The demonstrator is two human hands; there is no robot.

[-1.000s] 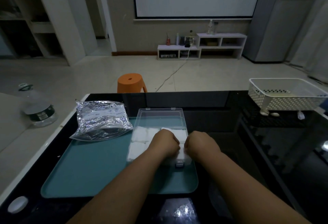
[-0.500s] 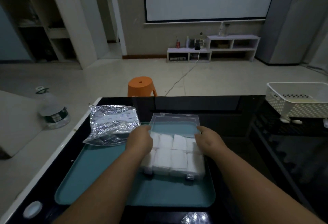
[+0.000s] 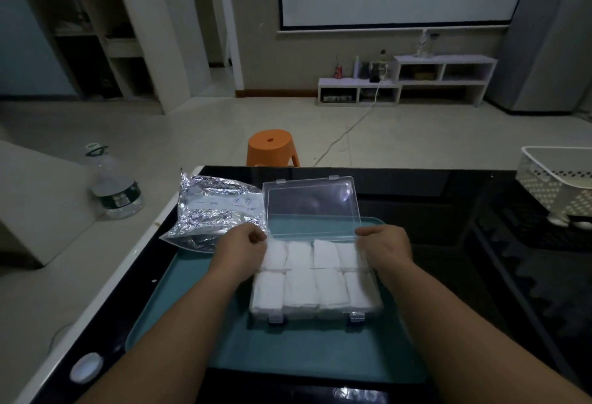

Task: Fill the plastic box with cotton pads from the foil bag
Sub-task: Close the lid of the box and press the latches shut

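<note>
A clear plastic box (image 3: 315, 315) sits on a teal tray (image 3: 288, 349), packed with two rows of white cotton pads (image 3: 301, 288). Its transparent lid (image 3: 312, 206) is raised, tilted up from the far side. My left hand (image 3: 240, 250) pinches the lid's near left corner, and my right hand (image 3: 386, 245) holds its near right corner. The crumpled foil bag (image 3: 211, 211) lies to the left of the box, partly on the tray.
A black glass table (image 3: 448, 198) carries the tray. A white perforated basket (image 3: 557, 179) stands at the far right. A water bottle (image 3: 112, 184) stands on the white surface to the left. A small white cap (image 3: 86, 367) lies near the front left. An orange stool (image 3: 272, 147) is beyond the table.
Both hands moved from pressing the pads near the box's front to its far corners. The lid, lying flat behind the box earlier, is now lifted by both hands.
</note>
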